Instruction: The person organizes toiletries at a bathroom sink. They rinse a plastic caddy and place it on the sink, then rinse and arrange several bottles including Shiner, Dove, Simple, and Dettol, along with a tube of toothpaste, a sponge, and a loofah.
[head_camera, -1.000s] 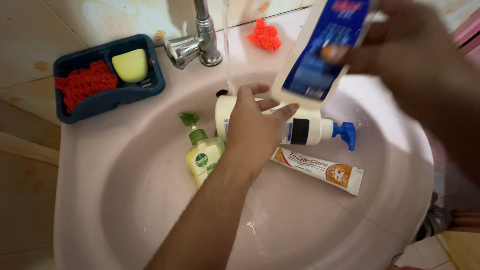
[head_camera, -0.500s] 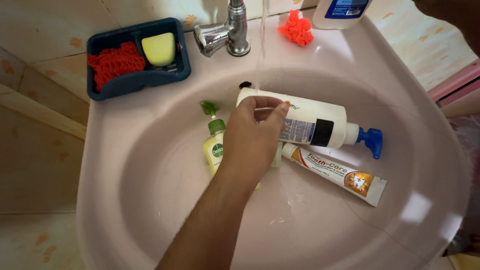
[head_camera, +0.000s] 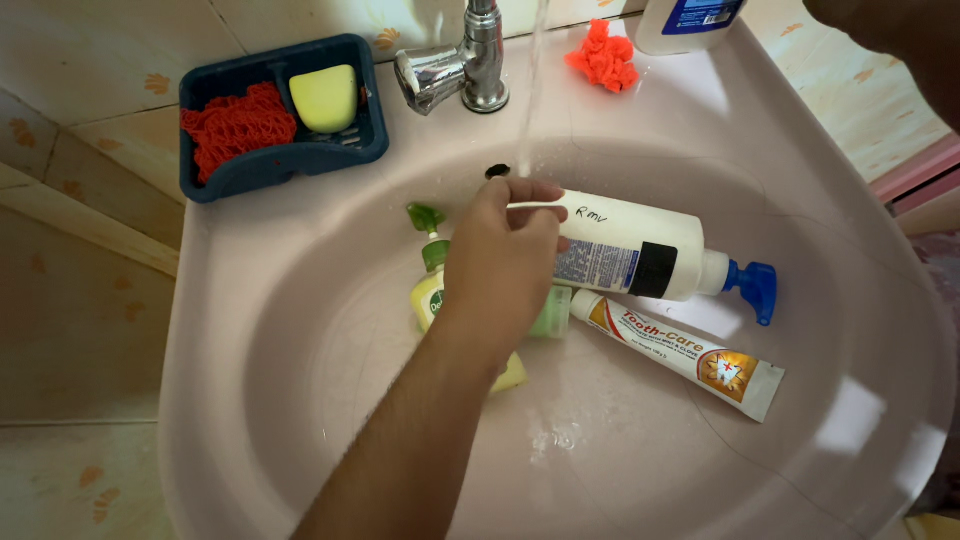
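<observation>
I am curling my left hand (head_camera: 500, 255) over the base of the white pump bottle (head_camera: 640, 255) lying on its side at the centre of the pink sink (head_camera: 250, 330) — fingers closing on it under the running water (head_camera: 530, 90), seemingly to rinse it — while my right hand is sitting out of view.

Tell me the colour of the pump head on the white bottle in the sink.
Blue; the pump head shows clearly in the head view.

- Pale pink sink (head_camera: 800, 180).
- White pump bottle (head_camera: 640, 245), black band, blue nozzle.
- Dark blue soap tray (head_camera: 290, 165): red scrubber (head_camera: 235, 125), yellow soap (head_camera: 323, 97).
- White toothpaste tube (head_camera: 680, 350), orange-red print.
- Yellow-green bottle (head_camera: 428, 295).
</observation>
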